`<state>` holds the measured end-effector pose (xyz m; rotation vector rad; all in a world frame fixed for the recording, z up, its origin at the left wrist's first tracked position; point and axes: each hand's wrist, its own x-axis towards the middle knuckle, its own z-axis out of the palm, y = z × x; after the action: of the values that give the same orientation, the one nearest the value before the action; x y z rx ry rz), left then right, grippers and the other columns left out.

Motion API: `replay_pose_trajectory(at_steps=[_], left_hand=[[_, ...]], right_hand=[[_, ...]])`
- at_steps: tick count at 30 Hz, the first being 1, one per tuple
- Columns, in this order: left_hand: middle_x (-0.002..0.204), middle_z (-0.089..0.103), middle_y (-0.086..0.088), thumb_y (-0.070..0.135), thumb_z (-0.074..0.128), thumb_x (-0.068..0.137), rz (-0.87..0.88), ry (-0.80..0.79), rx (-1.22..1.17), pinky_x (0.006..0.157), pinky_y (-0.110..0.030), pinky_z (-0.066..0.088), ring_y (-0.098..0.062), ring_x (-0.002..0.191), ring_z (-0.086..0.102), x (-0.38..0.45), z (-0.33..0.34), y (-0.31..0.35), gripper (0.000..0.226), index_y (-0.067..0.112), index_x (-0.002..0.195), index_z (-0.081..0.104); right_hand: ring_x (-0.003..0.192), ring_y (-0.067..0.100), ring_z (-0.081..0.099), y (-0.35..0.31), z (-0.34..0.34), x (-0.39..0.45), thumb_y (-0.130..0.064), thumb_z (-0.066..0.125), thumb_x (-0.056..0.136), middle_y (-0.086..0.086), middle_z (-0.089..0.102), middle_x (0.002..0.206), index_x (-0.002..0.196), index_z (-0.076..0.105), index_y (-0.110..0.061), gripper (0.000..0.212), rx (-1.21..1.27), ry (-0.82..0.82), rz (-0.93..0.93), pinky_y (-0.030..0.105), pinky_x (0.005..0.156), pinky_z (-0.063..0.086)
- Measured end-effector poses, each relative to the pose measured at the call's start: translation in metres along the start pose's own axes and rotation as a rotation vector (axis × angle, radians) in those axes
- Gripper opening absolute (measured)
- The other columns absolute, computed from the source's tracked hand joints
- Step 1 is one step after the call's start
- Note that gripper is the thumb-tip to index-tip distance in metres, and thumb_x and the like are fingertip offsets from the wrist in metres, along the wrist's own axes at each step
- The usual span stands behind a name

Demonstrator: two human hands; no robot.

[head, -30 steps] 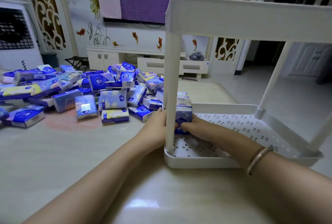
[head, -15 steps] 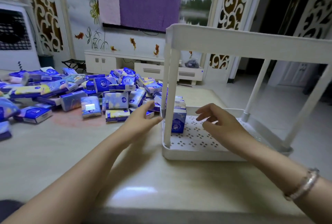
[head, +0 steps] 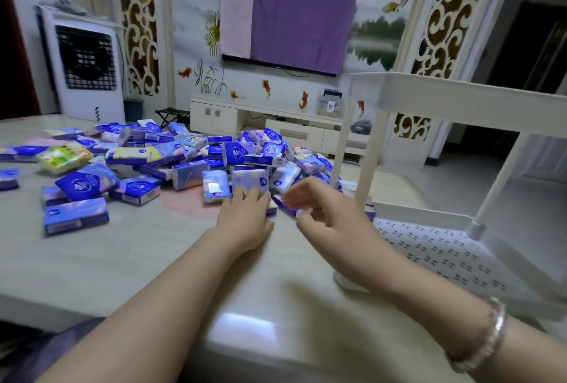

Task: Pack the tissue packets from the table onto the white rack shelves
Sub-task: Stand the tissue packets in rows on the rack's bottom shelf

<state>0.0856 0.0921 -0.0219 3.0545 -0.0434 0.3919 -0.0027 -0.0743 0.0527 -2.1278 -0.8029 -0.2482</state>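
Tissue packets: (head: 159, 164) I see a broad heap of them spread over the far and left part of the surface (head: 129, 263), mostly blue and white wrappers, a few yellow-green; they reach right up to the rack's near-left leg.
White rack: (head: 460, 97) it stands on the right side of the surface; its lower perforated shelf (head: 445, 256) looks almost bare from here, with only a bit of blue wrapper showing at its far-left corner behind my right hand, too hidden for me to count.
Surface: pale and glossy, with the heap on it to the left and the rack on it to the right.
Left hand: (head: 245, 220) it lies palm down at the near edge of the heap, fingertips on a packet (head: 250, 181); the fingers look straight, so I read this grip as open and not closed round anything.
Right hand: (head: 322, 213) it is blurred, just right of the left one and beside the rack leg, fingers loosely spread; I judge this grip empty.
Step in hand: reaching into the heap for the next packets.
Next move: close the fingers round the nearest packets, lift them clear of the leg, and set them on the lower shelf.
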Motion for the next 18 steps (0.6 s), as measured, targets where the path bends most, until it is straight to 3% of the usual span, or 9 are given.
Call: replay_pose_trajectory(at_steps=[5,11,15,18], left_hand=[[0.131,0.044,-0.008,0.038,0.052,0.091,-0.026,-0.011,-0.030,0.094,-0.038,0.035,-0.033,0.122,0.033,0.001,-0.012,-0.019,0.037,0.019,0.122,0.047],[0.120,0.055,-0.005,0.044,0.063,0.082,-0.049,-0.019,-0.228,0.085,-0.037,0.036,-0.030,0.112,0.044,-0.008,-0.022,-0.045,0.043,0.018,0.111,0.046],[0.124,0.049,-0.004,0.038,0.069,0.078,-0.089,0.127,-0.342,0.090,-0.039,0.040,-0.031,0.114,0.046,-0.010,-0.031,-0.061,0.056,0.020,0.124,0.043],[0.130,0.041,-0.006,0.032,0.067,0.082,-0.067,0.192,-0.380,0.097,-0.037,0.034,-0.030,0.118,0.040,-0.004,-0.027,-0.070,0.061,0.018,0.135,0.039]], right_hand=[[0.116,0.013,0.047,0.029,0.045,0.046,0.002,0.043,0.083,0.003,0.054,0.122,0.116,0.054,-0.011,0.038,-0.067,0.080,0.129,0.016,0.086,0.034],[0.119,0.028,0.045,0.068,0.090,0.095,0.005,0.042,0.073,0.010,0.051,0.122,0.115,0.049,-0.011,0.046,-0.074,0.180,0.273,0.037,0.094,0.041],[0.119,0.032,0.041,0.089,0.112,0.112,-0.006,0.049,0.080,0.007,0.058,0.124,0.125,0.048,-0.015,0.046,-0.107,0.195,0.317,0.034,0.094,0.035],[0.117,0.030,0.042,0.099,0.119,0.118,-0.013,0.053,0.084,0.004,0.061,0.122,0.122,0.048,-0.018,0.038,-0.049,0.263,0.412,0.031,0.090,0.032]])
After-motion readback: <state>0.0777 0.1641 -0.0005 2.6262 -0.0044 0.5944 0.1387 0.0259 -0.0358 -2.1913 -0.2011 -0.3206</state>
